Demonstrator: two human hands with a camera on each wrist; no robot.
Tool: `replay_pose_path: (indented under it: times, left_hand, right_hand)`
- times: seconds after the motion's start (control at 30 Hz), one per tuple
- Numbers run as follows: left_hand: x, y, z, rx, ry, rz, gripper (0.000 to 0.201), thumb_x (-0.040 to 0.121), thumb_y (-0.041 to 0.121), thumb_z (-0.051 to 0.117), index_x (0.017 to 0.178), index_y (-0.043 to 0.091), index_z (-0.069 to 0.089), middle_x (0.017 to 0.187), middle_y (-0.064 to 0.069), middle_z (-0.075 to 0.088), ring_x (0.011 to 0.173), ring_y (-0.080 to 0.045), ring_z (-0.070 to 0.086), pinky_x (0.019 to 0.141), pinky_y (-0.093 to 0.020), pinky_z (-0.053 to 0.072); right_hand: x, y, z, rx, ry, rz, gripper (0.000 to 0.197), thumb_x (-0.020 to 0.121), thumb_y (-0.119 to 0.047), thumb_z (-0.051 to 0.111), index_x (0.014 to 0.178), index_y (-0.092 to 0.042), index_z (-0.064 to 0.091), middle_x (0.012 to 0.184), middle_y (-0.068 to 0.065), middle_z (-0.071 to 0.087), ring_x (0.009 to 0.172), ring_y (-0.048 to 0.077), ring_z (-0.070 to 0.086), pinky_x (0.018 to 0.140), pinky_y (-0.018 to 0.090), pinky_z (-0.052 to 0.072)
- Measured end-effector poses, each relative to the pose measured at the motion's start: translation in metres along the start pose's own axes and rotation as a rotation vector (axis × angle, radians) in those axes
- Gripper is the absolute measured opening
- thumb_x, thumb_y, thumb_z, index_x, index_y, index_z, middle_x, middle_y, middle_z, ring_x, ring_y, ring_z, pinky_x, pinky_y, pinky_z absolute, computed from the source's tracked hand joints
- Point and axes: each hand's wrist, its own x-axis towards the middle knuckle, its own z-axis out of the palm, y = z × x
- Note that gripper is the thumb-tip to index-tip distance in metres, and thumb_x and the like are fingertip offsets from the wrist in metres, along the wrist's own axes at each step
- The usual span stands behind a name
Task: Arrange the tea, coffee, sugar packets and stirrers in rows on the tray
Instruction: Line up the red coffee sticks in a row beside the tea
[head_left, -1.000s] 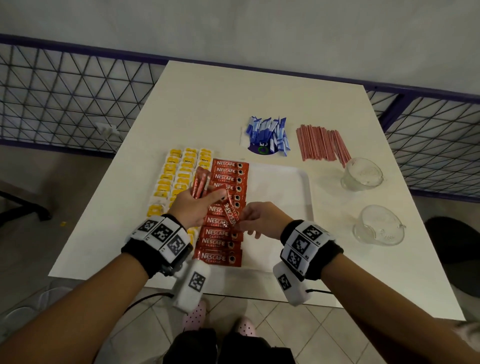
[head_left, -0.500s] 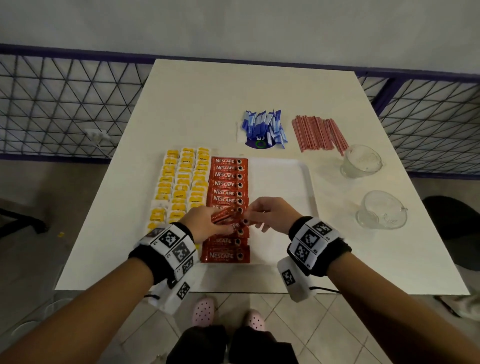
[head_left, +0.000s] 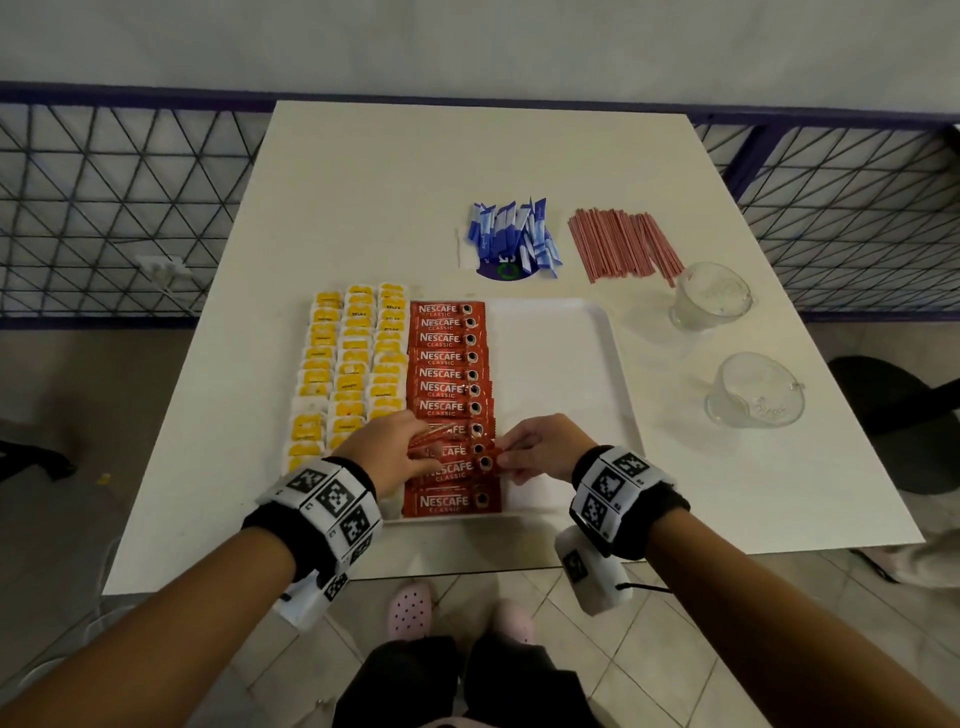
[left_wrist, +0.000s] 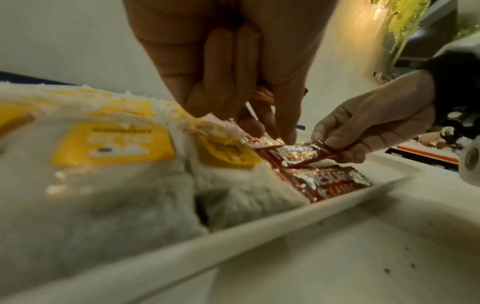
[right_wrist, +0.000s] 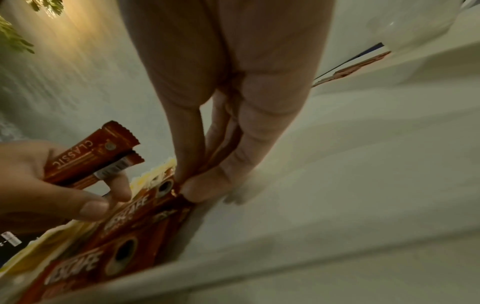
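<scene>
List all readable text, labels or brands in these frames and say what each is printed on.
"NESCAFE CLASSIC": red coffee sachets in a column on the white tray.
"CLASSIC": spare red sachets in the left hand.
Yellow tea bag labels: too small or blurred to read.
Wristband markers: patterns only.

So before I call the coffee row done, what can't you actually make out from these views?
- Coffee sachets under both hands, head view: overlap hidden by the left hand and right hand.
- Spare sachets in the left hand: count unclear, the palm hides them.
- Tea bags: print too small.
- Tray near rim, left wrist view: blurred.
</scene>
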Motion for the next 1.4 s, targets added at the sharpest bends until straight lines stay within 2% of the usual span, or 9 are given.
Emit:
replay_pose_path:
  times: [0.13, 0.6, 0.8, 0.9, 1.0, 1.1, 1.17, 1.3, 1.4]
  left_hand:
    - [-0.001, 0.001, 0.003, 0.112, -0.069, -0.006, 0.045, 0.086, 0.036, 0.061, 0.126, 0.016, 0.052, 0.123, 0.001, 0.054, 0.113, -0.015, 0.051, 0.094, -0.026, 0.04]
    - [-0.004, 0.001, -0.003, 0.077, -0.07, -0.031, 0.037, 0.087, 0.034, 0.062, 0.118, 0.015, 0.054, 0.114, 0.0, 0.062, 0.1, -0.015, 0.058, 0.081, -0.022, 0.042]
    - [-0.007, 0.004, -0.012, -0.213, -0.125, -0.045, 0.019, 0.088, 0.036, 0.059, 0.103, 0.025, 0.058, 0.106, 0.0, 0.065, 0.097, -0.016, 0.061, 0.074, -0.018, 0.045]
    - [-0.006, 0.015, -0.019, -0.378, -0.239, -0.08, 0.004, 0.095, 0.027, 0.05, 0.093, 0.028, 0.053, 0.085, 0.003, 0.06, 0.071, -0.011, 0.057, 0.058, -0.017, 0.04]
    - [-0.004, 0.025, -0.027, -0.493, -0.329, -0.061, 0.013, 0.098, 0.019, 0.043, 0.089, 0.019, 0.053, 0.064, 0.009, 0.061, 0.044, -0.004, 0.049, 0.046, -0.016, 0.037]
    - [-0.006, 0.028, -0.032, -0.578, -0.324, -0.064, 0.018, 0.094, 0.03, 0.049, 0.102, 0.016, 0.056, 0.071, 0.008, 0.072, 0.053, -0.007, 0.063, 0.052, -0.018, 0.049]
    - [-0.007, 0.029, -0.034, -0.618, -0.31, -0.079, 0.027, 0.093, 0.036, 0.048, 0.104, 0.012, 0.056, 0.078, 0.004, 0.072, 0.051, -0.008, 0.062, 0.049, -0.019, 0.048]
    - [-0.011, 0.028, -0.037, -0.668, -0.263, -0.108, 0.032, 0.098, 0.035, 0.037, 0.084, 0.01, 0.053, 0.048, 0.008, 0.061, 0.03, -0.003, 0.038, 0.034, -0.013, 0.029]
    - [-0.011, 0.016, -0.037, -0.795, -0.243, -0.124, 0.028, 0.094, 0.028, 0.047, 0.08, 0.006, 0.056, 0.06, -0.006, 0.06, 0.03, -0.005, 0.031, 0.033, -0.015, 0.026]
  right_hand:
    - [0.001, 0.004, 0.004, -0.047, 0.039, 0.031, 0.017, 0.079, -0.003, 0.069, 0.071, -0.014, 0.058, 0.069, 0.005, 0.063, 0.059, 0.014, 0.06, 0.07, 0.025, 0.055]
    - [0.0, 0.0, 0.009, -0.128, 0.069, 0.045, 0.016, 0.081, -0.014, 0.07, 0.077, -0.016, 0.055, 0.07, 0.0, 0.063, 0.057, 0.01, 0.058, 0.063, 0.02, 0.052]
    - [-0.005, -0.01, -0.002, -0.107, 0.064, -0.057, 0.021, 0.076, -0.023, 0.075, 0.083, -0.018, 0.057, 0.072, 0.0, 0.064, 0.063, 0.013, 0.06, 0.081, 0.034, 0.055]
    - [-0.012, -0.031, -0.006, -0.066, 0.005, -0.176, 0.026, 0.078, -0.02, 0.073, 0.098, -0.017, 0.057, 0.08, 0.001, 0.062, 0.068, 0.014, 0.059, 0.074, 0.029, 0.054]
    - [-0.014, -0.051, -0.007, -0.129, -0.006, -0.275, 0.031, 0.08, -0.019, 0.071, 0.108, -0.018, 0.059, 0.088, 0.0, 0.06, 0.072, 0.014, 0.058, 0.062, 0.018, 0.051]
    - [-0.014, -0.06, -0.006, -0.189, -0.018, -0.297, 0.01, 0.08, -0.018, 0.07, 0.082, -0.019, 0.061, 0.076, -0.005, 0.061, 0.062, 0.006, 0.055, 0.062, 0.016, 0.048]
    - [-0.012, -0.061, -0.009, -0.221, -0.011, -0.296, 0.016, 0.08, -0.02, 0.07, 0.071, -0.024, 0.058, 0.068, -0.006, 0.061, 0.057, 0.005, 0.055, 0.063, 0.017, 0.048]
    - [-0.008, -0.058, -0.017, -0.196, 0.018, -0.277, 0.011, 0.08, -0.02, 0.07, 0.073, -0.017, 0.062, 0.062, -0.003, 0.062, 0.049, 0.003, 0.055, 0.058, 0.016, 0.049]
    - [-0.006, -0.054, -0.024, -0.174, 0.025, -0.247, 0.011, 0.082, -0.019, 0.069, 0.074, -0.014, 0.063, 0.062, -0.001, 0.061, 0.045, 0.001, 0.053, 0.052, 0.014, 0.048]
